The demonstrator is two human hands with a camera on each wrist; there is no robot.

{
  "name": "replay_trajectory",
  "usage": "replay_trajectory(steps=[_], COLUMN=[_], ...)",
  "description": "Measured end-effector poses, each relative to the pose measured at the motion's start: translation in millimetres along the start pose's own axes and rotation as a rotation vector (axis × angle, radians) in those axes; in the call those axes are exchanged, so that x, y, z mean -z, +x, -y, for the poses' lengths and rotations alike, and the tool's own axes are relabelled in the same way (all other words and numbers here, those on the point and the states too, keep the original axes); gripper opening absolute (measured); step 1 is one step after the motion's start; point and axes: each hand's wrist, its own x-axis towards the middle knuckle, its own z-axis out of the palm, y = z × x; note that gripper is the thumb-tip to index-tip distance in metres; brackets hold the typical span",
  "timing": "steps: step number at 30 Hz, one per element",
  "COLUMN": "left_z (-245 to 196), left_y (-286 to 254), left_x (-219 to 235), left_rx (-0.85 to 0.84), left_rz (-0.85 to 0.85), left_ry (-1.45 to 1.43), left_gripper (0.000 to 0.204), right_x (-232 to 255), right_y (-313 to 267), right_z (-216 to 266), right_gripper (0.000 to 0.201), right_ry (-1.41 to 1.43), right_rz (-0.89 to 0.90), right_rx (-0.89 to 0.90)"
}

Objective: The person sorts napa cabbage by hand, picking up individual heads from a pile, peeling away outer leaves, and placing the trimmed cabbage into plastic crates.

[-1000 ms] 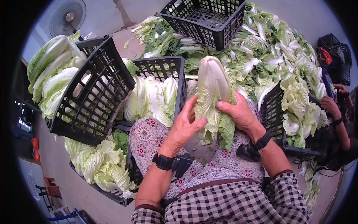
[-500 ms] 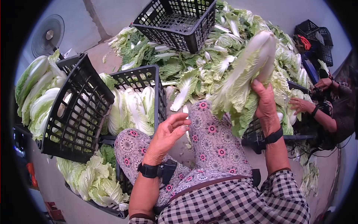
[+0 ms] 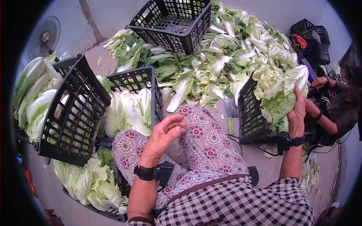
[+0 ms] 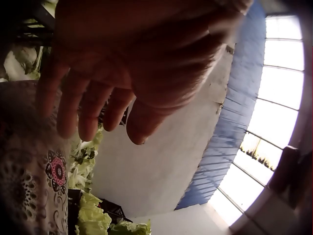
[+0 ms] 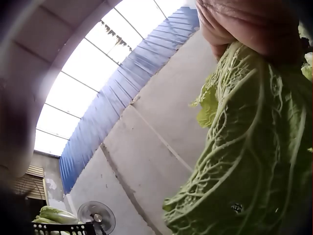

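Note:
My right hand [image 3: 297, 109] grips a cabbage [image 3: 288, 88] by its leafy side, over the black crate [image 3: 253, 122] at the right, where other cabbage leaves lie. The right wrist view shows a broad green leaf [image 5: 244, 152] hanging below the right hand [image 5: 254, 27]. Above my left knee the left hand [image 3: 164, 135] is held up empty, its fingers loosely bent. In the left wrist view the fingers of that hand [image 4: 112, 63] hang relaxed, touching nothing.
Left, a tilted crate [image 3: 77, 116] and another crate [image 3: 154, 94] hold whole cabbages, with leafy heads [image 3: 90, 182] below. An upper crate [image 3: 184, 39] stands by a big leaf pile [image 3: 211, 71]. Another person's arm [image 3: 324, 122] is close to the right crate. A fan [image 3: 45, 37] stands back left.
The cabbage has gone from between both hands, over my lap, to the right crate in my right hand. The left hand has let go of it and moved left. The head view has shifted.

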Motion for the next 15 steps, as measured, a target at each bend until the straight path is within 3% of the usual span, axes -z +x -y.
replay_trajectory(steps=[4,8,10,11,14,15], left_z=[-2,-4,-3,-3,-3,-3], left_y=[-2,-3,-3,-4,-4,-3], left_x=[0,-2,0,0,0,-1], left_rx=[0.0,-0.008,-0.011,-0.011,-0.003,0.002], left_rz=[-0.007,0.004,0.017,0.018,0.017,0.02], left_ry=[0.004,0.006,0.002,0.006,0.026,0.04], left_gripper=[0.056,0.056,0.055,0.054,0.052,0.052], right_x=[38,58,93,108,120,122], right_y=[19,-1,5,12,27,27], right_z=[-17,-44,-68,-75,-96,-102], right_gripper=[0.039,0.041,0.044,0.043,0.038,0.038], right_ry=[-0.085,-0.217,-0.352,-0.631,-0.681,-0.441], right_rz=[-0.156,-0.035,-0.068,-0.134,-0.477,-0.446], right_rx=[0.011,-0.06,-0.061,0.002,-0.126,-0.031])
